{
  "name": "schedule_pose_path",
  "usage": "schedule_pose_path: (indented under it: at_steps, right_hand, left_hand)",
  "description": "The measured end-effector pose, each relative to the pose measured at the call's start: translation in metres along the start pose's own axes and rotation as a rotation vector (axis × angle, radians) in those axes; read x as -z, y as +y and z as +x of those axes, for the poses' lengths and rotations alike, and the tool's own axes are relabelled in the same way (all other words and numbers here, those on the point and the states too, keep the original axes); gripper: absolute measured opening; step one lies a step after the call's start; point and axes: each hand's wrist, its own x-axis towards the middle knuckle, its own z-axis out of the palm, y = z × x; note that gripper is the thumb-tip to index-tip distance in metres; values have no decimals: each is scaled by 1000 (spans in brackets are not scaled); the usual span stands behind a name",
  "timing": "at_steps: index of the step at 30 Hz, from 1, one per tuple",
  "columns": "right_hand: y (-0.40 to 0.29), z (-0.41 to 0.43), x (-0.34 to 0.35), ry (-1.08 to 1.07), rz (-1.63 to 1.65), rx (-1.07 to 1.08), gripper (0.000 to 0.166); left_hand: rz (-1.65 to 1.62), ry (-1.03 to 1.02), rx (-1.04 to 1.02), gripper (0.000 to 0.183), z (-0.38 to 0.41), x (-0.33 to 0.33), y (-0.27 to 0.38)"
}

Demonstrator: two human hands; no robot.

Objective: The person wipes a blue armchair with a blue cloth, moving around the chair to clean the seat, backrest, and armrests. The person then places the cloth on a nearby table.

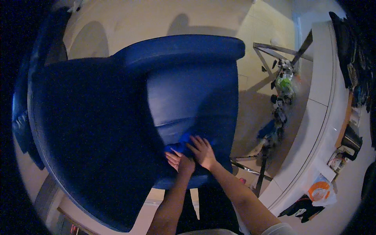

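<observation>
A large dark blue upholstered chair (191, 97) with a smooth seat, an armrest and a wide back lies before me. My left hand (179, 160) is at the near side of the seat, its fingers curled on a bright blue cloth (183, 142). Just right of it, my right hand (202, 151) rests with fingers spread on the seat, its fingertips at the cloth's right part. Part of the cloth is hidden beneath both hands.
Right of the chair runs a long white counter (318, 100) holding an orange roll (319, 189) in clear plastic and dark items. Metal legs (263, 173) and a cluttered heap (283, 88) with a green piece are beside it. Another blue seat (22, 126) stands at the far left.
</observation>
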Motion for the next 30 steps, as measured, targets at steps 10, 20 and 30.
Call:
schedule_pose_path:
  at_steps: [10, 20, 30]
  right_hand:
    - [38, -41, 44, 449, 102, -490, 67]
    - [128, 125, 139, 668, 230, -405, 73]
    - [98, -8, 27, 388, 268, -962, 71]
  left_hand:
    - [79, 267, -622, 70, -38, 16, 64]
    - [191, 710, -790, 65, 75, 145, 199]
    - [142, 221, -923, 60, 27, 36, 145]
